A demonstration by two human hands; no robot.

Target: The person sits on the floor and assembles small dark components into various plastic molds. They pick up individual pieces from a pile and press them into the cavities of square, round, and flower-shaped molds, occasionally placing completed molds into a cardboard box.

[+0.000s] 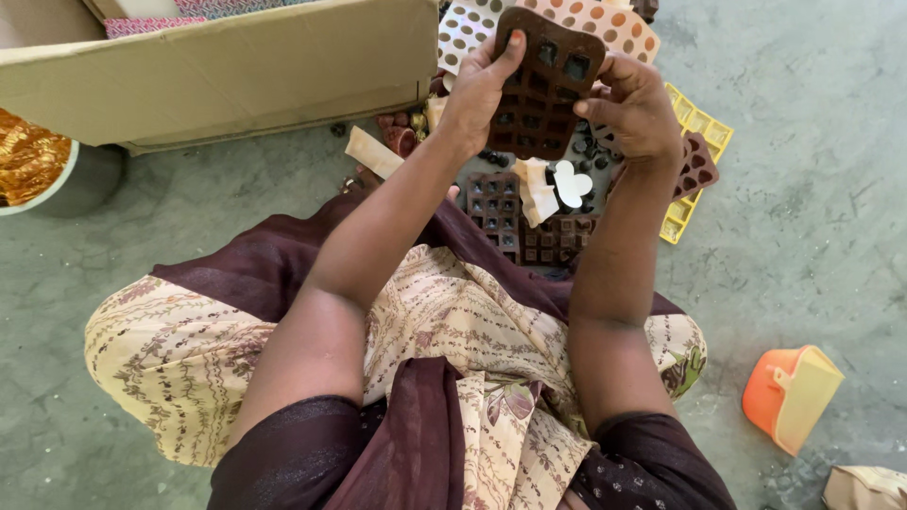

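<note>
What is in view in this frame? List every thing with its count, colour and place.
brown mould: one, dark brown, held up in both hands over the pile
moulds on the floor: several, brown, below the held one
yellow mould: one, yellow, right of the pile, partly hidden
spotted sheets: two or so, pale and orange-spotted, top centre
white pieces: a few, cream and white, among the floor moulds
cardboard box: one, tan, top left
bowl: one, white rim, gold foil inside, left edge
orange container: one, orange and yellow, lower right floor
left hand: grips the mould's left edge
right hand: grips its right edge
</note>
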